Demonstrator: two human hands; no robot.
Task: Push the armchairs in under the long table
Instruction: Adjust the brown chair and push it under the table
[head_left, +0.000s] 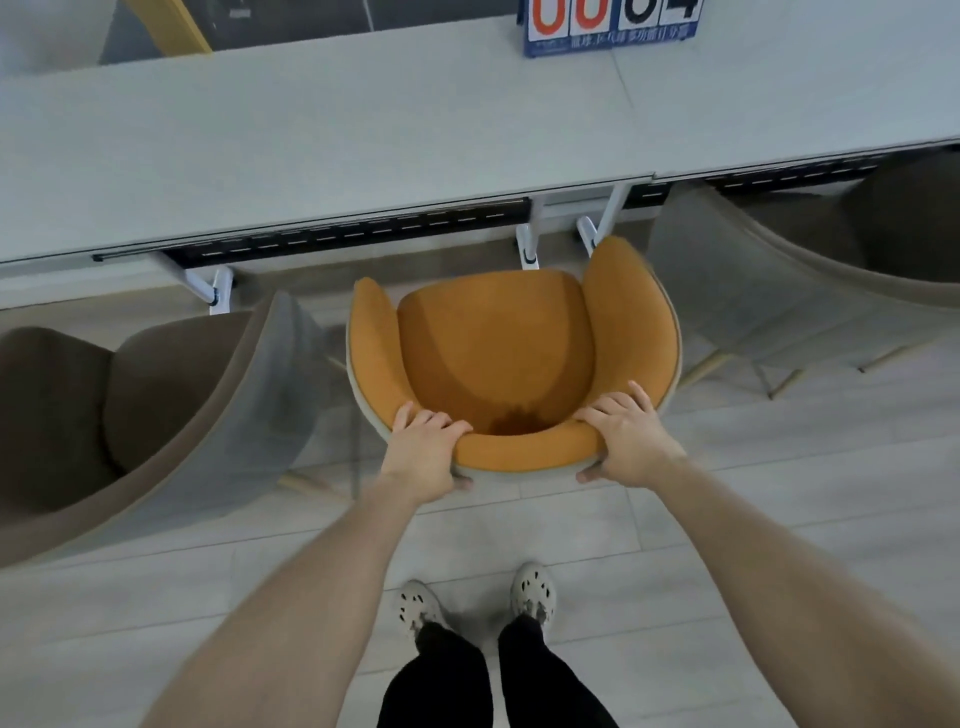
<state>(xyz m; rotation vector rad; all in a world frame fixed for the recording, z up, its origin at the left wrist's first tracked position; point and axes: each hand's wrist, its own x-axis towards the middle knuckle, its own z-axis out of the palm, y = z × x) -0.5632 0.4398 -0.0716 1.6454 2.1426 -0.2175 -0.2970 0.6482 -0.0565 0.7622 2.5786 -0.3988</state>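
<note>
An orange armchair (498, 343) stands in front of me, its seat just short of the front edge of the long pale grey table (311, 145). My left hand (423, 447) grips the left part of its backrest rim, fingers over the top and thumb behind. My right hand (626, 436) grips the right part of the same rim in the same way. A grey-brown armchair (130, 415) stands to the left, clear of the table. Another grey armchair (810, 270) at the right sits partly under the table's edge.
White table legs (527, 249) with feet stand just beyond the orange chair's front. A blue scoreboard with flip numbers (613, 26) sits on the table's far side. My feet in pale clogs (478, 603) stand on the light wood floor behind the chair.
</note>
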